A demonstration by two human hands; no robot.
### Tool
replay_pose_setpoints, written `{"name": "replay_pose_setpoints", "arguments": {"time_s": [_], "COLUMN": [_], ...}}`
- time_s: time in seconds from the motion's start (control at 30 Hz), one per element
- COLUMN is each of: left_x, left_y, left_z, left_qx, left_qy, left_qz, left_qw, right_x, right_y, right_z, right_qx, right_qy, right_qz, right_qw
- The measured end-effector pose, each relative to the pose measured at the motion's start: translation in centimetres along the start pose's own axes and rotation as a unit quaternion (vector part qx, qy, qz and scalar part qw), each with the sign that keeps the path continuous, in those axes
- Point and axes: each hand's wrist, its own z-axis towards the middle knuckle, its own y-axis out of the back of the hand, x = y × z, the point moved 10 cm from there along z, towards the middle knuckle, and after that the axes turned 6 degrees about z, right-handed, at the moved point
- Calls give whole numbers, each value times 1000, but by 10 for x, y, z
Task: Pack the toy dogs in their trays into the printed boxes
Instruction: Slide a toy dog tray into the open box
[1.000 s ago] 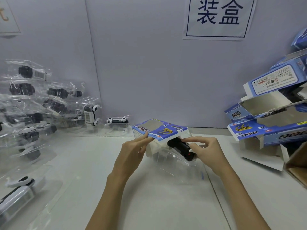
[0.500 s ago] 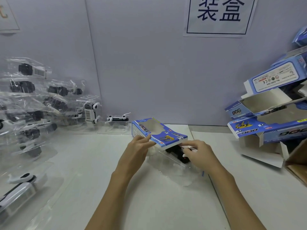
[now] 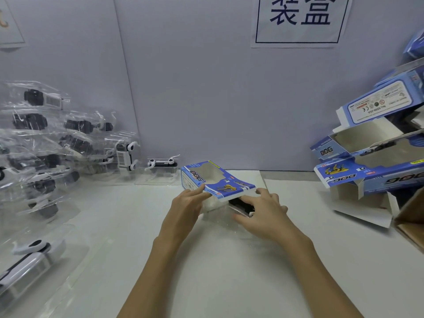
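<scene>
White table (image 3: 206, 271), its near half bare. At far left, a heap of clear trays (image 3: 46, 152) holding toy dogs; at far right, a stack of printed boxes (image 3: 371, 161). At centre, one printed box (image 3: 215, 182) lies with its long axis running far-left to near-right, open end facing near-right. Left hand (image 3: 185, 210) pinches the box's near edge. Right hand (image 3: 263, 214), fingers fairly straight, presses the clear tray (image 3: 231, 216) with its dark toy dog (image 3: 241, 204) at that opening.

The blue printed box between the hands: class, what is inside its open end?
The blue printed box has a clear tray with a black toy dog partly inside. The box covers their far ends.
</scene>
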Motion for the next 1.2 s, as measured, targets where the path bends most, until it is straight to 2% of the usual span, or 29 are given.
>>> {"name": "replay_pose_setpoints", "arguments": {"time_s": [0.13, 0.4, 0.5, 0.6, 0.67, 0.73, 0.83, 0.9, 1.03, 1.13, 1.2], "left_x": [-3, -18, -28, -17, -6, -1, -8, -13, -18, -36, -54], "left_y": [6, 2, 0, 5, 10, 13, 11, 8, 4, -5, -13], "left_z": [2, 3, 2, 1, 0, 0, 1, 1, 1, 1, 0], "left_qx": [-20, 5, 6, -21, -44, -58, -43, -29, -3, 53, 86], "left_qy": [9, -25, -40, -3, 27, 44, 42, 39, 33, -14, -43], "left_qz": [-34, -61, -79, -99, -104, -110, -123, -141, -165, -165, -169], "left_qw": [999, 998, 996, 995, 993, 991, 991, 989, 986, 985, 981], "right_x": [-3, 0, 8, 4, -11, -29, -43, -45, -51, -60, -71], "right_y": [13, 4, 3, 18, 29, 28, 5, -7, -4, 4, 7], "right_z": [0, 1, -1, 0, 1, 5, 13, 14, 16, 16, 16], "right_qx": [-48, -74, -87, -120, -146, -143, -96, -96, -143, -159, -190], "right_qy": [-8, -26, 13, 51, 44, 10, -65, -88, -111, -114, -127], "right_qz": [97, 58, 72, 255, 367, 432, 411, 387, 448, 462, 522], "right_qw": [994, 995, 994, 958, 918, 890, 904, 913, 876, 865, 822]}}
